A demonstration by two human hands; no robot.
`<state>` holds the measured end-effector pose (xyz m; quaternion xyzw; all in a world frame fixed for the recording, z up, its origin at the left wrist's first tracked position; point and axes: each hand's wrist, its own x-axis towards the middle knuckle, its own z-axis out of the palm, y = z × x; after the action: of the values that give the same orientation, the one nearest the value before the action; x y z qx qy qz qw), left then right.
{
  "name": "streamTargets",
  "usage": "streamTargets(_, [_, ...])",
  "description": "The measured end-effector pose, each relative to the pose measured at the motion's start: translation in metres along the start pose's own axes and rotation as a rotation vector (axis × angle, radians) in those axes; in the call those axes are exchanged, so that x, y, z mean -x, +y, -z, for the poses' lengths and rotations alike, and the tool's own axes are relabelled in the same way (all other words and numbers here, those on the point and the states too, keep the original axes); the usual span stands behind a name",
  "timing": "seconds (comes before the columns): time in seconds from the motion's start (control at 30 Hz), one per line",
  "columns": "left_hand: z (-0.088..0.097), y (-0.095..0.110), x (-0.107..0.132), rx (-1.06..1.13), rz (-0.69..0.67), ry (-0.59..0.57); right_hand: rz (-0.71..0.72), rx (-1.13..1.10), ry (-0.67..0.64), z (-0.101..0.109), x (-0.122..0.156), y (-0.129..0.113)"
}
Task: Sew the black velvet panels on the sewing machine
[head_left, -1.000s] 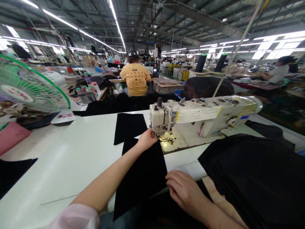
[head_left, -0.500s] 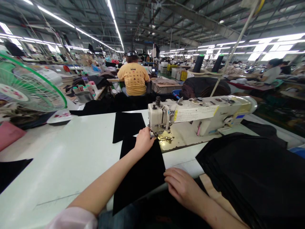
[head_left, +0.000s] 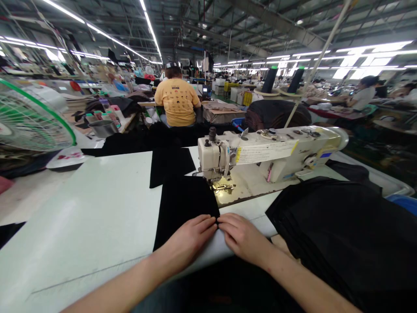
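Observation:
A black fabric piece (head_left: pixel 185 204) lies on the white table, its far right edge at the needle area of the sewing machine (head_left: pixel 215 158). My left hand (head_left: pixel 197 234) pinches the fabric's right edge near the table's front. Facing it, my right hand (head_left: pixel 239 234) grips the same edge, the fingertips of both hands almost touching. The fabric between the fingertips is mostly hidden. Another black fabric piece (head_left: pixel 169 165) lies flat behind the first, left of the machine head.
A stack of black fabric pieces (head_left: pixel 345 226) covers the table's right side. A green fan (head_left: pixel 35 117) stands at the left. Ahead, a person in a yellow shirt (head_left: pixel 177 100) sits with their back to me. Two black thread cones (head_left: pixel 269 80) rise behind the machine.
My left hand has come back from beside the needle to the fabric's near right edge, meeting my right hand. The fabric's near part no longer hangs out flat toward me.

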<state>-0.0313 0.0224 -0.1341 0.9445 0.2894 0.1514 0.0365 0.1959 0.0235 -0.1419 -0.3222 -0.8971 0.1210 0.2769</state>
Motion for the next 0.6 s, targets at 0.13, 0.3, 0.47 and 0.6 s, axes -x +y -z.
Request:
streamTargets(0.13, [0.01,-0.024,-0.016,-0.018,-0.004,-0.001,-0.015,0.082,-0.007,0.0,-0.023,0.014])
streamTargets(0.3, [0.009,-0.052,-0.025,-0.009,0.034,0.032,-0.075,0.159,0.001,0.001,-0.047,0.028])
streamTargets(0.47, [0.014,-0.078,-0.038,0.042,0.107,0.067,-0.138,0.215,0.002,-0.002,-0.071,0.043])
streamTargets(0.6, [0.016,-0.093,-0.047,0.054,0.153,0.068,-0.188,0.211,0.019,-0.003,-0.077,0.043])
